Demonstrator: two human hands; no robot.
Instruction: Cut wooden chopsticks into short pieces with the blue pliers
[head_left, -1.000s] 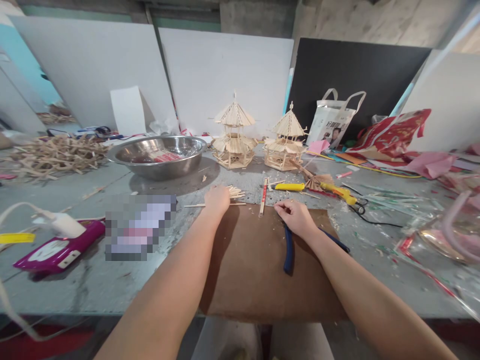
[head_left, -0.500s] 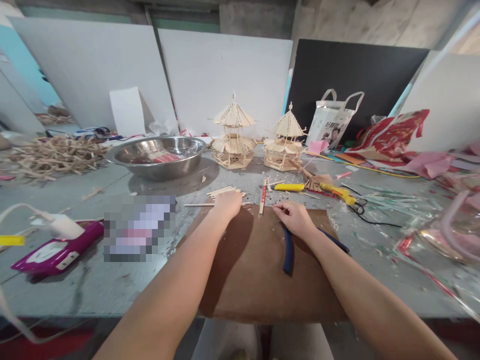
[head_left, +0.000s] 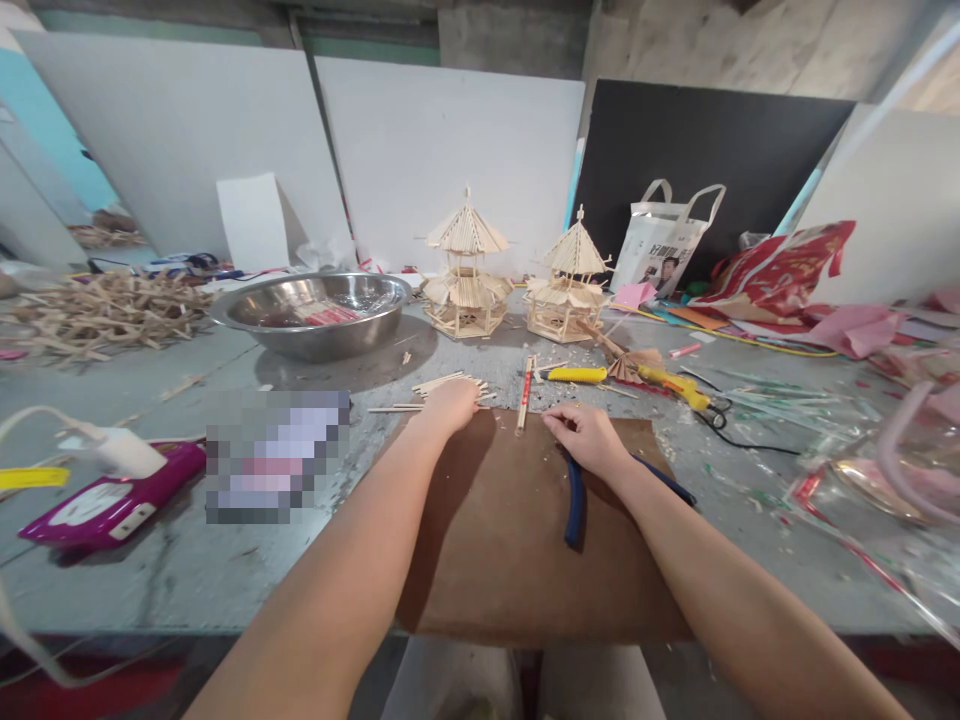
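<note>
My left hand (head_left: 450, 406) rests over a small pile of thin wooden sticks (head_left: 444, 382), curled, with its fingertips mostly hidden; stick ends poke out on both sides. My right hand (head_left: 589, 436) hovers at the upper edge of the brown mat (head_left: 517, 530), thumb and forefinger drawn together; what is between them is too small to make out. Between the hands lies a stick bundle with a red paper band (head_left: 526, 390). Under my right hand is a pair of pliers with dark blue handles (head_left: 574, 505), its head covered.
Two stick-built pavilions (head_left: 466, 270) stand behind, beside a metal basin (head_left: 315, 325). A yellow utility knife (head_left: 576, 375) and yellow glue gun (head_left: 675, 385) lie at right. Left are a purple power strip (head_left: 120, 495) and a blurred-out flat object (head_left: 281, 455). Plastic scraps (head_left: 780, 400) litter the right side.
My left hand has shifted slightly left and back over the stick pile, uncovering more stick ends at its right. My right hand has barely moved.
</note>
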